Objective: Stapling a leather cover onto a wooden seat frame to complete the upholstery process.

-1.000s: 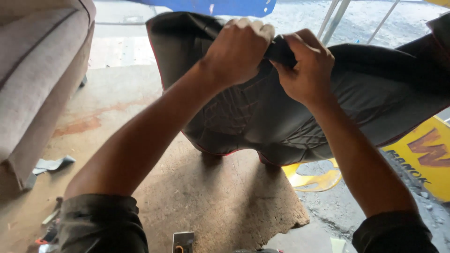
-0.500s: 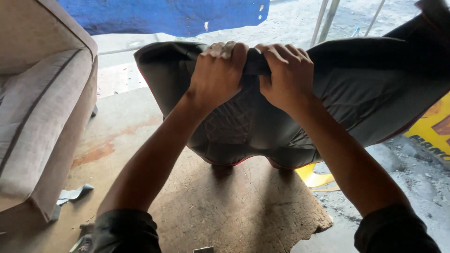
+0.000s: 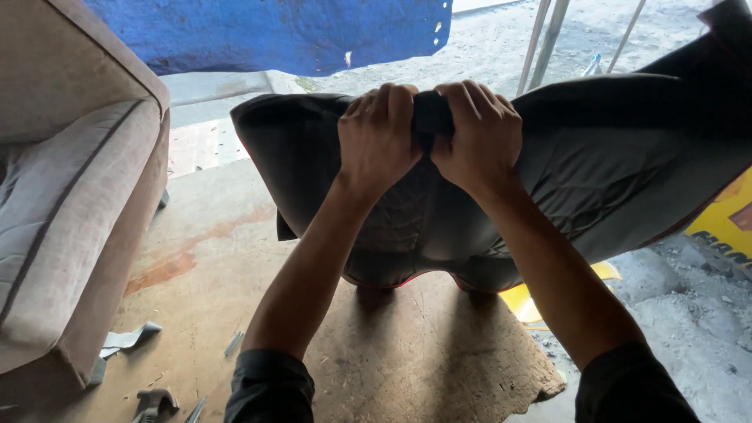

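A large dark grey padded seat cover [image 3: 595, 180] with stitched panels and a thin red edge at the bottom stands tilted on the floor in front of me. My left hand [image 3: 379, 133] and my right hand [image 3: 476, 135] sit side by side on its upper edge. Both fists are closed tight around a bunched fold of the dark fabric. The fingertips are hidden behind the fold. Both forearms stretch forward from dark sleeves at the bottom of the view.
A beige sofa [image 3: 70, 204] stands at the left. A brown board [image 3: 423, 360] lies on the floor under the seat cover. A blue tarp [image 3: 266, 31] hangs at the back. Yellow sign pieces [image 3: 724, 223] lie at the right, metal poles [image 3: 548, 39] behind, fabric scraps [image 3: 125, 341] near the sofa.
My hands have drawn close together on the cover's top edge, and the fabric is more bunched between them. The view has tilted so the cover sits lower and nearer.
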